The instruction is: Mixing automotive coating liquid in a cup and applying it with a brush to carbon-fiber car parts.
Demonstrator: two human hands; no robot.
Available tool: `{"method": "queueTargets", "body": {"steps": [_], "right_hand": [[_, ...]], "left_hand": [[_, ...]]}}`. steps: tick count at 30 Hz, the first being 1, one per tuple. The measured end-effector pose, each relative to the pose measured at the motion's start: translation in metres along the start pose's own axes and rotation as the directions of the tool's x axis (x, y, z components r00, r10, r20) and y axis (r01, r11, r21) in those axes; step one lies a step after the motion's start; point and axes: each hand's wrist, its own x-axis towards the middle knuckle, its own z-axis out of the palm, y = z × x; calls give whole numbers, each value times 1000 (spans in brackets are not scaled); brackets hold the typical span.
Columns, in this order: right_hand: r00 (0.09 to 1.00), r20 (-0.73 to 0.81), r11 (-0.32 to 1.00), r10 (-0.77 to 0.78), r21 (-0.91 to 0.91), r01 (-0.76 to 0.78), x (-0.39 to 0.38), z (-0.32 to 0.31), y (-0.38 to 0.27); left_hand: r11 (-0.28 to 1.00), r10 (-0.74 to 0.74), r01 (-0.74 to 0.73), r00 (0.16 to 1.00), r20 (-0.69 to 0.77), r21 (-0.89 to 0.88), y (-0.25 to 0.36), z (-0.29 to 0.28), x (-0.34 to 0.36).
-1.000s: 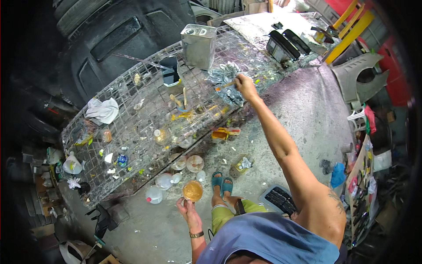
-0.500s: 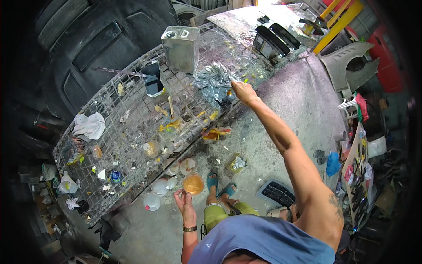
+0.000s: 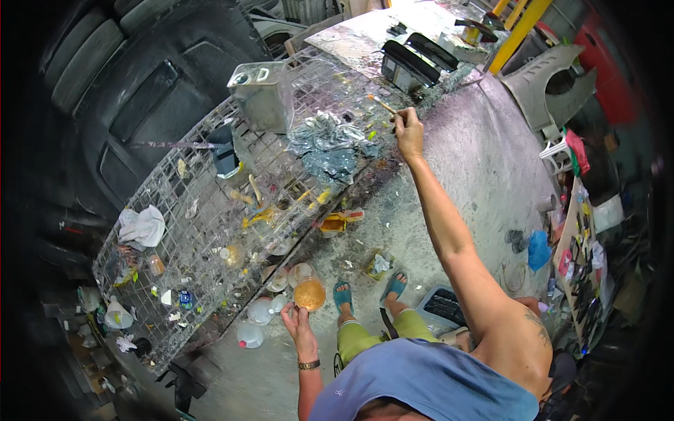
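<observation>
Two hands I am guiding remotely are working well apart. Near, my left hand (image 3: 302, 328) is clamping its fingers on the edge of a round, clear plastic cup of amber contents (image 3: 309, 295); level seems safest. Farther, beyond a crumpled grey-blue cloth (image 3: 330, 151), my right hand (image 3: 408, 133) is pinching a slim, orange-tipped stick (image 3: 384, 106), fingers together; I'd angle it clear of the silver, box-shaped metal can (image 3: 261, 102) standing far left.

Paint-stained, wire-grid-topped bench (image 3: 200, 210). Directly on it: upright rectangular silver metal can (image 3: 261, 102); crumpled grey-blue, cloth-like heap (image 3: 330, 151); bunched white cloth (image 3: 142, 226); open container, dark inside (image 3: 225, 156).
</observation>
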Motion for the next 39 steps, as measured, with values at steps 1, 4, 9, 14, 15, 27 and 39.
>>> {"method": "queueTargets", "body": {"steps": [1,4,9,14,15,27,39], "right_hand": [[998,-16,998,58,-15,-58,-3,-8,16],[941,-146,947,307,-52,-317,-43,-38,96],[460,-76,446,885,-151,-882,-85,-65,252],[559,519,493,646,275,-825,-19,41,283],[493,445,448,747,211,-869,-9,49,279],[787,223,772,575,169,-613,17,-349,277],[905,423,999,37,-21,-32,99,-473,149]], "left_hand": [[1000,21,-21,999,35,10,-1,6,-3],[999,42,-42,999,11,26,-9,27,-16],[995,71,-62,990,-119,77,-35,81,-34],[983,151,-133,977,-148,126,-78,167,-50],[983,156,-139,978,-141,123,-88,186,-53],[998,5,-22,966,258,63,-180,436,-2],[966,-224,133,861,457,223,-232,629,20]]}}
